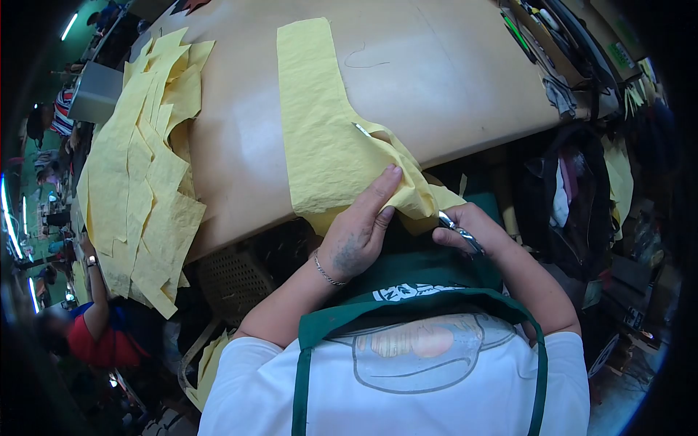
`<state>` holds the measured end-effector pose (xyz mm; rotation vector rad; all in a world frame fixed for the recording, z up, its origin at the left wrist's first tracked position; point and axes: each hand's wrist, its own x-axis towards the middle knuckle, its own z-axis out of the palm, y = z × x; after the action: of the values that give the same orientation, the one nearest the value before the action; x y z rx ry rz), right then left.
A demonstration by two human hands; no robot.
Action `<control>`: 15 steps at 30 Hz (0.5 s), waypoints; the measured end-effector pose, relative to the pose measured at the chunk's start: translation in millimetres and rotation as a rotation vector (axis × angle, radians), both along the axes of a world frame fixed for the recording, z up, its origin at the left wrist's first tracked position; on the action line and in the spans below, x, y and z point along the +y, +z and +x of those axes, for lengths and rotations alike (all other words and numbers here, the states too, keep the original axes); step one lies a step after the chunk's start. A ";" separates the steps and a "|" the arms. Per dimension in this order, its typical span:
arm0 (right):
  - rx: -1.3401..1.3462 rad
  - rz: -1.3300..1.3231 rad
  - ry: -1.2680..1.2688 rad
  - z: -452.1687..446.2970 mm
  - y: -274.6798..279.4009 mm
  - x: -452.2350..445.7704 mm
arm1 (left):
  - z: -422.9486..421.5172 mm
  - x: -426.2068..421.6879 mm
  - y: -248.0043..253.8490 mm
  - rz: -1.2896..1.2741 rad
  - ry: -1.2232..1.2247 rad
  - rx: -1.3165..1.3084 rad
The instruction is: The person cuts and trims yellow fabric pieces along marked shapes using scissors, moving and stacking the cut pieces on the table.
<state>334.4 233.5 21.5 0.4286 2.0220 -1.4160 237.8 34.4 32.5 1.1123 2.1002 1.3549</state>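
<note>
A yellow fabric piece (313,116) lies on the table, its lower right part gathered up and hanging over the near edge. My left hand (361,229) is closed on this gathered part, thumb and fingers pinching the folds. In my right hand (465,221) are metal scissors (445,220), their handles partly hidden by my fingers. A pointed metal tip shows at the fabric's inner curve; folds cover most of the blades.
A stack of yellow fabric pieces (145,167) covers the table's left end. A loose thread (367,65) lies on the tabletop (451,80). Boxed tools and pens (538,43) occupy the far right corner. A person in red (102,327) is at the left.
</note>
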 end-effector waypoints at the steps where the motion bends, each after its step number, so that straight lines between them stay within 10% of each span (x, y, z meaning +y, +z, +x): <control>1: -0.011 -0.006 0.010 -1.5 1.1 2.0 | 0.2 0.0 0.4 -0.001 -0.004 -0.002; 15: 0.082 -0.050 0.045 -14.5 0.3 7.0 | 6.5 -0.6 2.1 -0.004 -0.110 -0.081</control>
<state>319.9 240.5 21.8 0.3067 2.0433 -1.4751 244.3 33.8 34.6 1.1342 1.9545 1.3209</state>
